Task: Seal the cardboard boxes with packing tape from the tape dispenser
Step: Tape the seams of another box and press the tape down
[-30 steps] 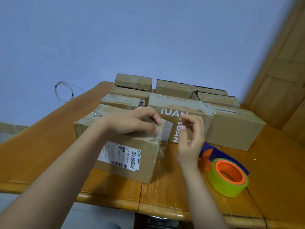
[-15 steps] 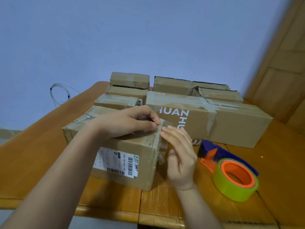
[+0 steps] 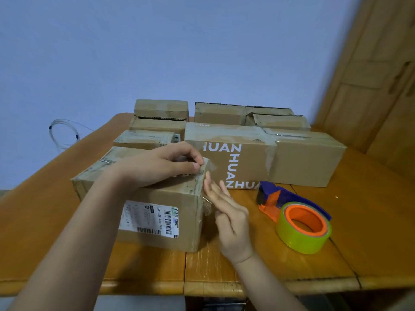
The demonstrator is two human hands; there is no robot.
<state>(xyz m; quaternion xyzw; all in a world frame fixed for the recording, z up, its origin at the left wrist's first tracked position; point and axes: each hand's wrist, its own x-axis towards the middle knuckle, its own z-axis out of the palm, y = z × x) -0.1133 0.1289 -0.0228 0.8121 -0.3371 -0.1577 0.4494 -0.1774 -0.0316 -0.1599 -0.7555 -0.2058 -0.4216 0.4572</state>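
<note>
A cardboard box with a shipping label (image 3: 157, 212) sits at the front of the wooden table. My left hand (image 3: 157, 167) rests on its top, thumb and fingers curled at the right top edge, pinching a strip of clear tape (image 3: 207, 205) that hangs down the right side. My right hand (image 3: 226, 212) lies with straight fingers against that right side, pressing the tape to the box. The tape dispenser (image 3: 296, 218), blue and orange with a yellow-green roll, lies on the table to the right, apart from both hands.
A long box printed HUAN (image 3: 265, 160) lies behind the dispenser. Several smaller boxes (image 3: 161, 108) stand stacked at the back. A coil of clear tubing (image 3: 62, 133) hangs off the far left. A wooden door (image 3: 377, 86) stands at the right. The table edge (image 3: 215, 288) is near me.
My right hand has dropped from holding the tape up in the air to lying flat against the box's right side, sliding downward. The left hand has stayed at the top edge.
</note>
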